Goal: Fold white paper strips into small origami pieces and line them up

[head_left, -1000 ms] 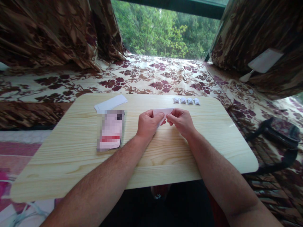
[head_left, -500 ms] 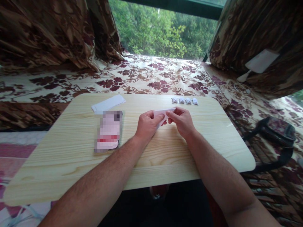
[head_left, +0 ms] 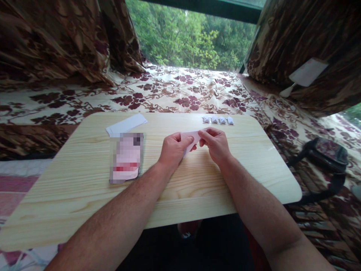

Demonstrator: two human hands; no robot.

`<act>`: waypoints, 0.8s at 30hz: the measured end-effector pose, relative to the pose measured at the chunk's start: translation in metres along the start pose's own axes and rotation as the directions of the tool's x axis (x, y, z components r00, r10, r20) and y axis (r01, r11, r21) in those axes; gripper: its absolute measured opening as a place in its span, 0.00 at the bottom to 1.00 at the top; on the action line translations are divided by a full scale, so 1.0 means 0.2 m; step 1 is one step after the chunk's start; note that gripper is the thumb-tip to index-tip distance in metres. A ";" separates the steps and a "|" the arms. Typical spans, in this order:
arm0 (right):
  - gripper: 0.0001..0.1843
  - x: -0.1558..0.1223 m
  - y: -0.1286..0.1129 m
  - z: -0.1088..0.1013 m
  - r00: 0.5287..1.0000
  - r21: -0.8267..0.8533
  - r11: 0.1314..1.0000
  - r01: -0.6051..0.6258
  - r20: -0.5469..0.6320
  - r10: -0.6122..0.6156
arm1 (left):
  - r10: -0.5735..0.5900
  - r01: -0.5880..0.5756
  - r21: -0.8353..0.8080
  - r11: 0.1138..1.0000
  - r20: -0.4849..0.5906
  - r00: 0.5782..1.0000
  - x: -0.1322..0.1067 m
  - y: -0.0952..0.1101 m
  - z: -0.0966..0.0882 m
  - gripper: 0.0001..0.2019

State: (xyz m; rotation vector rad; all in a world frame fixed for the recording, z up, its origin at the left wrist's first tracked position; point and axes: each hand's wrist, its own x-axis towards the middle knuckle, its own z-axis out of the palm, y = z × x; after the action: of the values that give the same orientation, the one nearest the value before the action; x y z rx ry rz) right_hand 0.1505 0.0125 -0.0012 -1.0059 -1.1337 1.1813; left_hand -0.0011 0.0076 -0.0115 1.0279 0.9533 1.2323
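Observation:
A small piece of white paper (head_left: 186, 134) is held between both hands above the middle of the table. My left hand (head_left: 172, 149) is closed on its left side, thumb lying across the front. With thumb and fingers, my right hand (head_left: 216, 143) pinches the paper's upper right end. Part of the sheet is hidden behind the fingers. Beyond my right hand stand several small folded white paper pieces (head_left: 214, 120) in a row near the table's far edge. Farther left lie flat white paper strips (head_left: 128, 124), overlapping each other.
On the light wooden table (head_left: 194, 188), a phone-shaped pink object (head_left: 126, 158), blurred by pixelation, lies left of my hands. Behind the table is a flower-patterned cloth surface (head_left: 183, 88), with a white lamp (head_left: 308, 71) at right. A black bag-like object (head_left: 329, 156) sits off the right edge.
The view has shifted slightly, so the table things appear a little farther left. Both hands still hold the paper, whose lower part shows at a slightly different angle between the fingers.

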 end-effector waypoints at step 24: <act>0.15 0.01 -0.03 -0.04 0.996 -0.146 0.987 -0.065 0.051 0.073 | -0.023 0.019 0.145 0.989 0.023 0.999 -0.02 0.03 0.01 0.13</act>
State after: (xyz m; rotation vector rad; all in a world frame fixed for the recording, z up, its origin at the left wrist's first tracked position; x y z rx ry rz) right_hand 0.1586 0.0136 0.0028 -1.1364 -1.2511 1.2021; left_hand -0.0017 0.0045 -0.0043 1.1413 1.0435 1.1430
